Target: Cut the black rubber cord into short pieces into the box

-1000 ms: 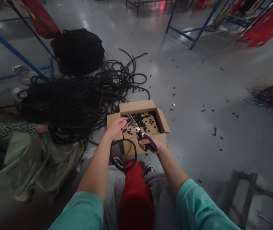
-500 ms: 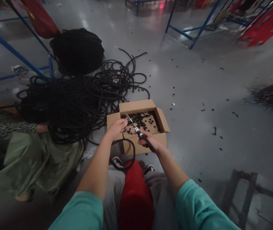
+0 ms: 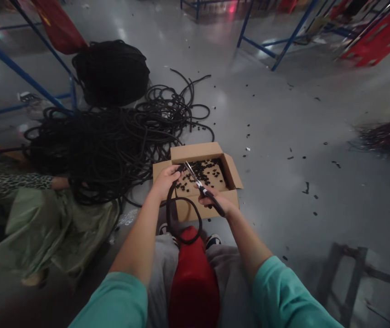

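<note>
My left hand [image 3: 166, 179] pinches a black cord [image 3: 199, 214] close to its end, above the left side of an open cardboard box [image 3: 195, 149]. From that hand the cord hangs in a loop in front of the box. My right hand [image 3: 217, 198] is closed round the dark handles of a pair of scissors [image 3: 211, 199]. Their silver blades point up and left, near the cord's end by my left fingers. Whether the blades touch the cord I cannot tell. Many small black cut pieces [image 3: 201, 171] lie inside the box.
A tangled heap of black cord [image 3: 112, 141] spreads left of the box, with a big black coil [image 3: 112, 73] behind. Another person's hand [image 3: 61, 183] reaches into the heap. Blue metal frames [image 3: 257, 44] stand farther off. Black scraps dot the floor. A red seat [image 3: 195, 282] is between my legs.
The hanging cord loop has swung right and now shows more below my left hand. My right hand and the scissors have shifted slightly right, away from my left fingers.
</note>
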### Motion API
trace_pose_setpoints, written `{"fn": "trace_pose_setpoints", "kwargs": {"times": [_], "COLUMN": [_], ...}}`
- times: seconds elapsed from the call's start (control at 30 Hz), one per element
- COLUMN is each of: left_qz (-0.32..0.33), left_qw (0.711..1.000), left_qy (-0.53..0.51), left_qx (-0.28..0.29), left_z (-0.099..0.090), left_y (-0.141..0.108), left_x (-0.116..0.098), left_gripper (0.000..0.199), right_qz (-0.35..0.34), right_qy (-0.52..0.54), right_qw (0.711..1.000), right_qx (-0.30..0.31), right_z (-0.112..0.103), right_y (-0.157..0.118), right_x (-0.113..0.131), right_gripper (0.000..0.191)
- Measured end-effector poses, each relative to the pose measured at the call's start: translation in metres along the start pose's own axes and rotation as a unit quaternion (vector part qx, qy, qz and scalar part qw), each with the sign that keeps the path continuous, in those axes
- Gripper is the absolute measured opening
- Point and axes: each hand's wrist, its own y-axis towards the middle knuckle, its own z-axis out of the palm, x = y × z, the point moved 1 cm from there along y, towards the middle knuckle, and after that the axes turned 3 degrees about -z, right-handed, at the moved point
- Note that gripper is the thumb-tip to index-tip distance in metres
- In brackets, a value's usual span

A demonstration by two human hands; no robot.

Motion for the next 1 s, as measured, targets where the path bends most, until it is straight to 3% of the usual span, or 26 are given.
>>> {"fn": "trace_pose_setpoints", "kwargs": {"times": [0.17,0.37,0.5,1.0], "left_qz": [0.003,-0.029,-0.044,-0.011], "left_qw": [1.000,0.999,0.998,0.992], "left_qy": [-0.006,0.013,0.041,0.125], "left_qx": [-0.021,0.016,0.011,-0.018], "left_z": [0.002,0.005,0.009,0.003], "left_y": [-0.001,0.000,0.001,0.007], "left_x": [-0.001,0.008,0.010,0.018], "left_gripper": [0.027,0.028,0.025,0.021], "right_qz": [0.002,-0.006,-0.007,0.052], "right_qy": [-0.026,-0.048,-0.054,-0.035], "right_qw": [1.000,0.999,0.998,0.996], "right_qx": [-0.001,-0.007,-0.022,-0.064], "right_z": [0.000,0.000,0.001,0.007], "right_y": [0.001,0.001,0.001,0.004], "right_x": [0.001,0.000,0.000,-0.002], "right_gripper": [0.063,0.059,0.056,0.052]}}
